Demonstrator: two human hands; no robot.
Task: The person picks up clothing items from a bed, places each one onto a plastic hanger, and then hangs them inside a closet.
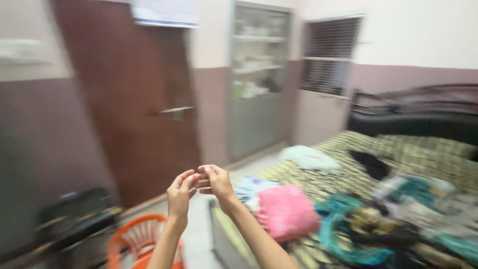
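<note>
I see both hands raised in front of me, well above the bed (343, 149) edge and clear of everything on it. My left hand (180, 195) is upright, back toward the camera, fingers curled and bunched near the thumb. My right hand (215, 182) sits just beside it, fingers bent and drawn in toward the left fingertips, so the two hands meet at the tips. The view is blurred, and I cannot tell whether anything is pinched between them; I see nothing in either hand.

Nearest below the hands, on the near corner of the bed, lies a folded pink cloth (287, 211). Just behind it sits a pale folded cloth (250, 189) with a faint print. Further back on the striped bedspread is a light green cloth (309, 158), and to its right a small black cloth (371, 163). A tangle of teal clothes (348, 234) spreads across the right side, touching the pink cloth's right edge.

Down at the lower left, below my left forearm, stands an orange plastic chair (137, 239). Beside it on the left is a dark bag (79, 211). Behind the hands is a brown door (134, 99) with a metal handle, and right of it a glass-fronted cabinet (259, 79) with shelves.
</note>
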